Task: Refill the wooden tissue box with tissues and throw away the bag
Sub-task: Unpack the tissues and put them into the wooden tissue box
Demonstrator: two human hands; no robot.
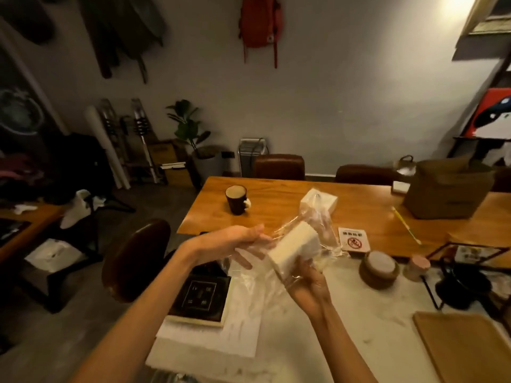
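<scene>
Holding the white rectangular tissue block (pixel 294 248) at its near end, the right hand (pixel 309 286) grips closed while the clear crinkled plastic bag (pixel 318 225) still wraps it. Left hand (pixel 237 244), open-palmed, touches the film. Neither refilling nor binning looks done; no wooden box identifiable.

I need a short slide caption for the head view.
Two hands pull a white tissue stack from its clear plastic bag above the table.
</scene>
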